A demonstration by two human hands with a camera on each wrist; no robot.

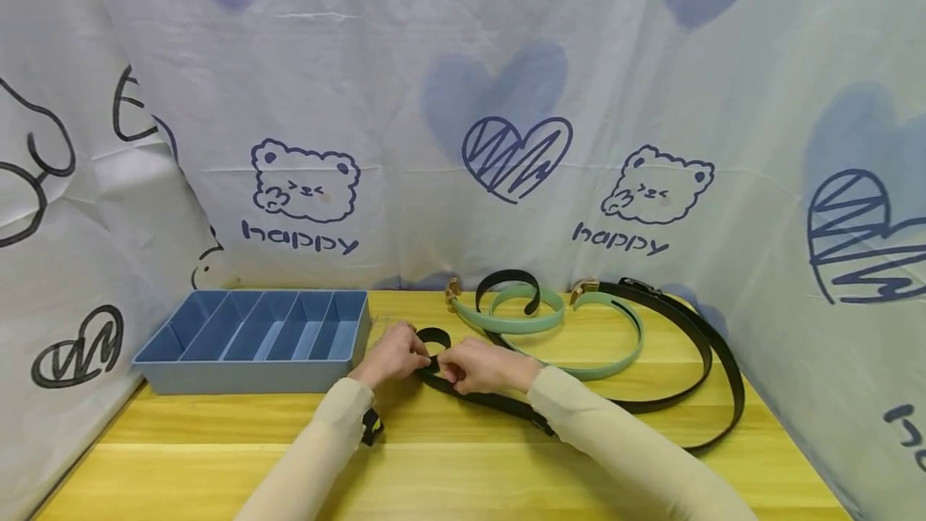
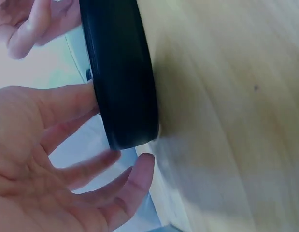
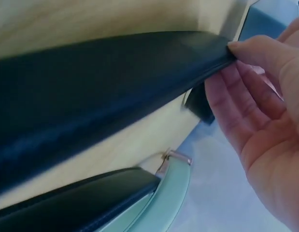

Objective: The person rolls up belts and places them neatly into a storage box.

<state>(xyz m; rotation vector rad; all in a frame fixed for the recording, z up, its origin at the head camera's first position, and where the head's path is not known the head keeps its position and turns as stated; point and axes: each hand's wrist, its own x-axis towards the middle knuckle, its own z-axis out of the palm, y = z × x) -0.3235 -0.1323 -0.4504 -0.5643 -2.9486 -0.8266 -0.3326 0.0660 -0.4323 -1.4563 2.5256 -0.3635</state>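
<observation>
A black belt (image 1: 499,404) stands on edge on the wooden table, with one end curved into a small loop (image 1: 435,336). At the loop's left is my left hand (image 1: 394,356). Its thumb and forefinger meet the belt's upper edge, while the other fingers (image 2: 138,179) curve loosely beside the bend. My right hand (image 1: 483,367) pinches the belt between thumb and fingertips, just right of the loop. Close up, the right wrist view has the thumb (image 3: 258,50) on one face and the fingers on the other. Part of the belt is hidden behind the right forearm.
A blue-grey divided tray (image 1: 246,378) stands to the left. Behind and right lie a mint green belt (image 1: 528,326) with a gold-coloured buckle (image 1: 452,293), and another black belt (image 1: 731,368) in wide curves. Printed cloth (image 1: 405,207) hangs behind the table.
</observation>
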